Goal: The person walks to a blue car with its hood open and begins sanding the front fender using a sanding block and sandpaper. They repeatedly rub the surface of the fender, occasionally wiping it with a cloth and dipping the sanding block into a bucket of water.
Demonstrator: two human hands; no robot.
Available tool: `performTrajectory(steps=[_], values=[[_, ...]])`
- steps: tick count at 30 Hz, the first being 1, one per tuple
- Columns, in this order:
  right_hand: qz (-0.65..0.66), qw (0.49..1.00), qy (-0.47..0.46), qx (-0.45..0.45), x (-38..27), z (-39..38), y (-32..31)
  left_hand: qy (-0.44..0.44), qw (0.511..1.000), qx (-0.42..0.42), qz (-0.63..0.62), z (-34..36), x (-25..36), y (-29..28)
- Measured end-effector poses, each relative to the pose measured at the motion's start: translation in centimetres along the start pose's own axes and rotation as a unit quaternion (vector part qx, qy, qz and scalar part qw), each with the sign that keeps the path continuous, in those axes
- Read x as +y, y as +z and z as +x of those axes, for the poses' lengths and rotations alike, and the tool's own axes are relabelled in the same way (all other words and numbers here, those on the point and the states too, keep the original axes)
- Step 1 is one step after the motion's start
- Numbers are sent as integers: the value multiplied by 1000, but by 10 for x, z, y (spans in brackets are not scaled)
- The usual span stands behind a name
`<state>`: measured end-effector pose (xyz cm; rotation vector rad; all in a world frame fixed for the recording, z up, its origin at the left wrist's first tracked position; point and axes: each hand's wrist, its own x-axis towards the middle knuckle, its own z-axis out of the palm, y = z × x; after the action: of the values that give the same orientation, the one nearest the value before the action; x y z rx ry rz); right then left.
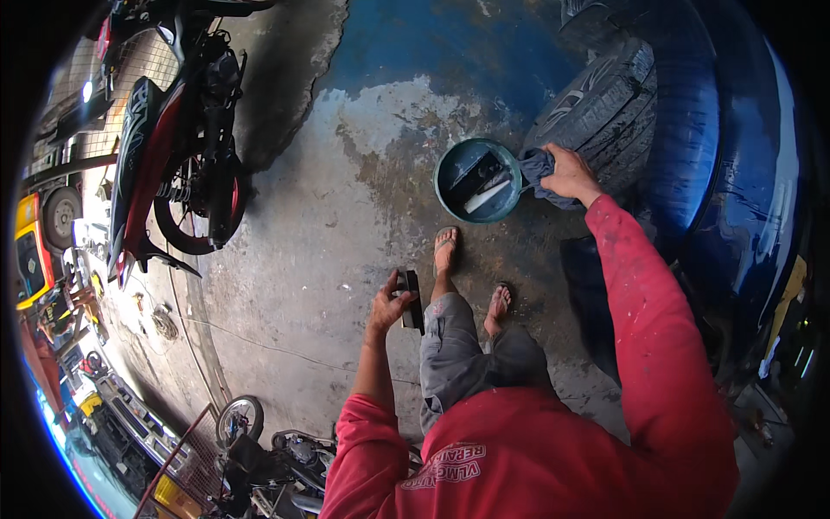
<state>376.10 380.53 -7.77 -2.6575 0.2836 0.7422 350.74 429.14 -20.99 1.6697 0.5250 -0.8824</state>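
My left hand (386,303) grips a flat, dark block (412,298) out over the floor, in front of my left leg. My right hand (566,173) is closed on a crumpled grey-blue cloth (538,183) at the right side of a round green-grey bucket (448,164), beside a dusty tyre (609,112). The bucket holds dark water or dark items that I cannot make out clearly, and a white strip (486,195). The tyre is next to the dark blue body of a car (735,147) on my right.
A black and red motorcycle (151,164) stands at the upper left on the concrete floor (294,320). Another motorcycle (246,467) is at the lower left, near a red mesh rack (186,458). Cables cross the floor. Vehicles and clutter line the far left edge.
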Motion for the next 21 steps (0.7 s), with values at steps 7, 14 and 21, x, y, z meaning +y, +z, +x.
performTrajectory(steps=[7,14,21], values=[[-44,991,42,-116,2,70,195,-6,994,-90,-66,261,91,110],[-61,994,12,-89,51,166,302,81,976,75,186,417,68,206],[4,991,73,-110,73,189,377,83,954,18,289,476,-8,233]])
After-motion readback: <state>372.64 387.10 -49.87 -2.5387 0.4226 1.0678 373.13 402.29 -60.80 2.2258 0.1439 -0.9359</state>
